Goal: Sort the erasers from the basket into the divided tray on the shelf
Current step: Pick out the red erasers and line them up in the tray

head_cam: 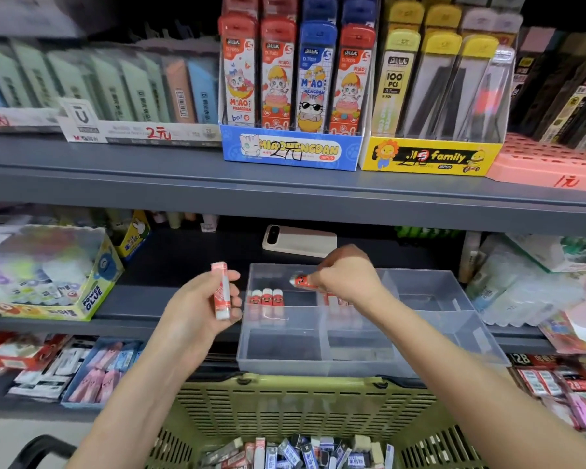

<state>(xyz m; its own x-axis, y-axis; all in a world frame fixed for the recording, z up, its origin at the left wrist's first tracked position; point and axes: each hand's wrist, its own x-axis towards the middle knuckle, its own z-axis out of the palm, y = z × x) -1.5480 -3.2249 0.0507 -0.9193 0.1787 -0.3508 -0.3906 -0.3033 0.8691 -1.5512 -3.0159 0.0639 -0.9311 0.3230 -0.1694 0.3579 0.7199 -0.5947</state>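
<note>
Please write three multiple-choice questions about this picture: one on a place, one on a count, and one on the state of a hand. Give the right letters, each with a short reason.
1. Where does the phone lie, relative to the clear tray?
A. behind it
B. in front of it
C. inside it

2. How many red erasers are in the tray's back-left compartment?
A. one
B. three
C. six

3. What is the left hand doing?
A. lying flat
B. hanging empty
C. gripping a red-and-white eraser

Answers:
1 A, the phone lies on the shelf beyond the tray's far wall.
2 B, three sit side by side.
3 C, its fingers curl round the eraser.
</note>
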